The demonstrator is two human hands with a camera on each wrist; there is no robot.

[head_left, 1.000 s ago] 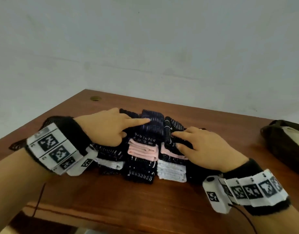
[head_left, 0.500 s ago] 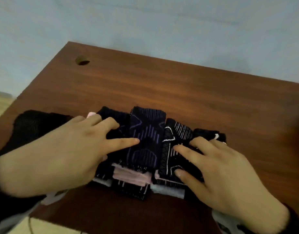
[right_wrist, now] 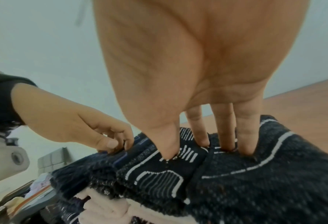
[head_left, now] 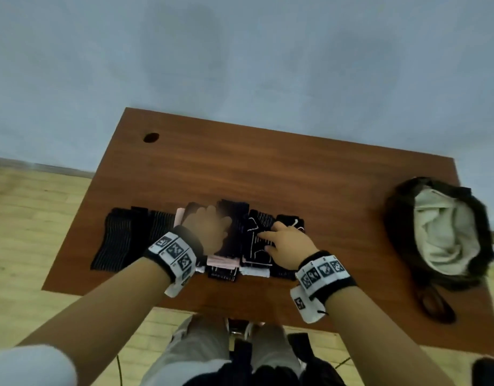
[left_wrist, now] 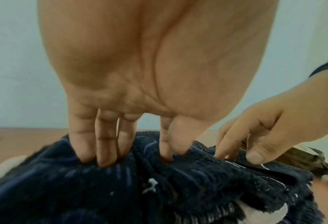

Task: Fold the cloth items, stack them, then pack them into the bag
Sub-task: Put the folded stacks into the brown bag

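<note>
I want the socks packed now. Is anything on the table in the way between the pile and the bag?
Nothing visible: bare table lies between the folded pile and the open bag at the right.

A row of folded cloths (head_left: 248,240) lies at the middle of the bench (head_left: 268,168), side by side and touching: dark navy and black knit pieces with white and blue line patterns, pink and white layers showing at their near ends. A flat dark striped cloth (head_left: 123,240) lies just left of them. The dark bag (head_left: 401,232) sits open at the right edge, its pale lining showing.
</note>
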